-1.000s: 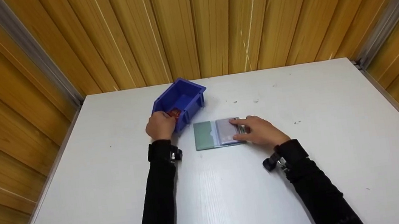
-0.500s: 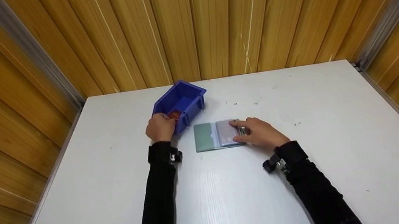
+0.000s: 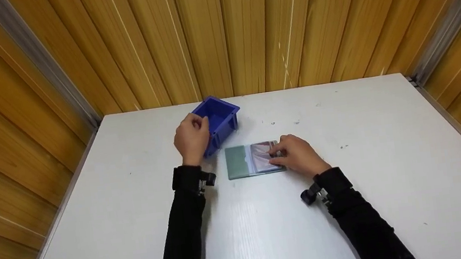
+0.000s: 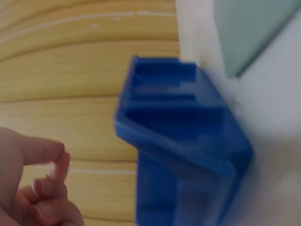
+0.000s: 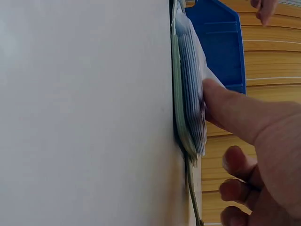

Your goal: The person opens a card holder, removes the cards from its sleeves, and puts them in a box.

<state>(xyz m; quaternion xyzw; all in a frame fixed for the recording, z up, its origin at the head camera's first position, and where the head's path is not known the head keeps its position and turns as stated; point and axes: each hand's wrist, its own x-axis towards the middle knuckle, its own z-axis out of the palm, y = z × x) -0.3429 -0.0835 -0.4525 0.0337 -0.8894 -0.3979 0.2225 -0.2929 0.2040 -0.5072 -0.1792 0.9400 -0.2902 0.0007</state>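
A green card holder (image 3: 237,162) lies open on the white table, with a stack of clear plastic sleeves (image 5: 190,84) on its right side. My right hand (image 3: 301,153) pinches the top sleeve, which lifts and wrinkles under the fingers; in the right wrist view the thumb presses against it. My left hand (image 3: 192,139) is raised beside the near end of a blue bin (image 3: 223,121). Its fingers are curled and thumb and index fingertip meet, with nothing visible between them in the left wrist view. The hand hides part of the bin's inside in the head view.
The bin stands at an angle behind and left of the card holder. A wood-patterned wall (image 3: 245,31) rises along the table's back edge, with similar panels on both sides. Small dark marks dot the white tabletop (image 3: 373,182).
My left hand has come up from the bin's near end, away from the red card seen there earlier. My right fingers have drawn together and raised the top sleeve.
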